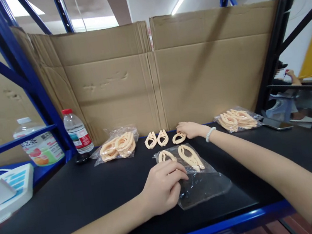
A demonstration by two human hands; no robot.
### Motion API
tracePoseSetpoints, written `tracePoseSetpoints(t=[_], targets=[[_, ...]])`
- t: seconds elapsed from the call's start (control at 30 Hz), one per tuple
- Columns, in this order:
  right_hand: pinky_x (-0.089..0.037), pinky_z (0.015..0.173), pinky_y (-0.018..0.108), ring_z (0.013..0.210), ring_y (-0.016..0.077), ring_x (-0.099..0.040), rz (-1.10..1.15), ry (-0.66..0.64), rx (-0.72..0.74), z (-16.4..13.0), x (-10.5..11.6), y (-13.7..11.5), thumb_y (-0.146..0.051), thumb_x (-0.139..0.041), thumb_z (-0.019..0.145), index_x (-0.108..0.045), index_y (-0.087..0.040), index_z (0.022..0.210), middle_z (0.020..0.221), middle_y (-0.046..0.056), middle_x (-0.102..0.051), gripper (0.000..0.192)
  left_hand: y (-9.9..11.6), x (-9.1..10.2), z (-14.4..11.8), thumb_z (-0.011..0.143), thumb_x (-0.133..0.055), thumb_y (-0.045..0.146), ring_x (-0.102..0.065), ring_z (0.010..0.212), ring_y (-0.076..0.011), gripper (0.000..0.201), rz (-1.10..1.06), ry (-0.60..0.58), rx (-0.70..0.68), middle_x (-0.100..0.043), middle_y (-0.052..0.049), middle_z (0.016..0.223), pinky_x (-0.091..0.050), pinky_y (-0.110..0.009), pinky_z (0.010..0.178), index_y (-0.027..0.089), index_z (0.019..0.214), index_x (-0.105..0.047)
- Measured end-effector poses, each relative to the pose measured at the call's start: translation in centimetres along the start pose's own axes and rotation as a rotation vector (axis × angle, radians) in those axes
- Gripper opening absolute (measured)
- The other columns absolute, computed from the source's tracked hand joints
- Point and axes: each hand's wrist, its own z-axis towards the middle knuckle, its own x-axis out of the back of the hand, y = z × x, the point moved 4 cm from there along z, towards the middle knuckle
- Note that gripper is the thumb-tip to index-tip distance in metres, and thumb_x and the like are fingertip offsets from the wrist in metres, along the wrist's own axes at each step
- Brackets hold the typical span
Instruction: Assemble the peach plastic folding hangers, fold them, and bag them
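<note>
Black surface [69, 200] before cardboard: bottles, bagged clips [117, 146] at left; left hand [162, 186], fingers curled, pressing clear bag [201, 182] holding two clips; right hand [190, 128], nearer, pinching loose clip [179, 138] just beyond bag, long axis crosswise; more clips right.

two water bottles [77, 130] [39, 144] at left, phone [275, 123] at right, cardboard sheets [149, 71] behind bench.

Peach smooth plastic hair clips [162, 138] looked satiny; clear glossy crinkled plastic bag [204, 186] mid-frame; matt black tabletop [68, 196]; rough brown cardboard backing [109, 81] above.
</note>
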Motion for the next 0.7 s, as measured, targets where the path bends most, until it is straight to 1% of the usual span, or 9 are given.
tracePoseSetpoints(t=[0.07,0.1,0.2,0.3,0.4,0.5,0.6,0.63,0.7], targets=[[-0.048,0.079,0.03,0.091,0.0236,-0.064,0.012,-0.042,-0.031,-1.6,0.3,1.0,-0.004,-0.057,0.071,-0.066,-0.011,0.103,0.098,0.014,-0.068,0.034,0.0,0.0,0.0,0.069,-0.04,0.001,-0.061,0.079,-0.0174,0.033,0.005,0.008,-0.004,-0.067,-0.005,0.09,-0.049,-0.031,0.072,0.018,0.086,-0.063],[-0.048,0.077,0.029,0.086,0.0225,-0.065,0.023,-0.056,-0.042,-2.6,0.5,1.5,-0.004,-0.057,0.071,-0.067,-0.011,0.102,0.095,0.013,-0.069,0.033,0.0,0.0,0.0,0.069,-0.04,0.001,-0.061,0.079,-0.0174,0.033,0.007,0.015,-0.004,-0.067,-0.005,0.09,-0.049,-0.031,0.071,0.018,0.086,-0.063],[-0.048,0.08,0.027,0.087,0.0199,-0.065,0.058,-0.043,-0.048,-6.2,0.8,2.2,-0.009,-0.052,0.08,-0.067,-0.013,0.105,0.099,0.011,-0.07,0.029,0.0,0.1,0.1,0.071,-0.04,0.001,-0.06,0.077,-0.0169,0.033,0.003,0.04,0.003,-0.067,-0.005,0.09,-0.049,-0.031,0.071,0.018,0.084,-0.064],[-0.046,0.092,0.031,0.101,0.0205,-0.062,0.074,0.053,-0.07,-9.8,1.2,2.1,-0.016,-0.041,0.091,-0.063,-0.012,0.113,0.11,0.013,-0.067,0.032,0.0,0.1,0.1,0.072,-0.041,0.0,-0.061,0.077,-0.0167,0.033,-0.018,0.071,0.011,-0.067,-0.005,0.09,-0.05,-0.031,0.071,0.018,0.084,-0.065],[-0.046,0.093,0.035,0.104,0.0223,-0.062,0.08,0.235,-0.135,-13.1,2.4,1.2,-0.02,-0.034,0.095,-0.063,-0.011,0.112,0.112,0.015,-0.066,0.034,0.0,0.2,0.2,0.073,-0.042,0.0,-0.062,0.078,-0.0169,0.032,-0.036,0.108,0.023,-0.068,-0.005,0.089,-0.051,-0.032,0.071,0.018,0.083,-0.067],[-0.051,0.081,0.034,0.088,0.0214,-0.067,0.096,0.598,-0.149,-16.4,5.6,-1.4,-0.026,-0.044,0.094,-0.066,-0.017,0.1,0.097,0.009,-0.071,0.024,-0.1,0.3,0.2,0.075,-0.042,0.001,-0.062,0.079,-0.0166,0.033,-0.041,0.145,0.035,-0.068,-0.005,0.089,-0.052,-0.031,0.071,0.018,0.086,-0.068],[-0.053,0.067,0.029,0.073,0.0183,-0.068,0.055,0.875,-0.154,-19.8,9.6,-6.0,-0.03,-0.056,0.09,-0.066,-0.021,0.093,0.084,0.003,-0.072,0.014,-0.2,0.3,0.2,0.075,-0.043,0.001,-0.063,0.082,-0.017,0.035,-0.046,0.166,0.054,-0.068,-0.006,0.09,-0.053,-0.032,0.072,0.018,0.09,-0.068],[-0.052,0.065,0.027,0.071,0.0171,-0.068,0.027,0.916,-0.131,-20.8,10.8,-8.0,-0.029,-0.06,0.088,-0.066,-0.022,0.093,0.083,0.002,-0.072,0.011,-0.2,0.3,0.2,0.074,-0.043,0.001,-0.064,0.083,-0.0174,0.035,-0.048,0.165,0.061,-0.068,-0.007,0.092,-0.054,-0.032,0.073,0.018,0.091,-0.068],[-0.052,0.067,0.024,0.07,0.015,-0.067,-0.031,0.89,-0.061,-22.3,12.7,-11.9,-0.027,-0.061,0.087,-0.065,-0.022,0.091,0.083,0.001,-0.071,0.007,-0.3,0.3,0.2,0.074,-0.043,0.001,-0.064,0.086,-0.018,0.036,-0.052,0.162,0.074,-0.067,-0.007,0.095,-0.054,-0.032,0.075,0.018,0.094,-0.068]])
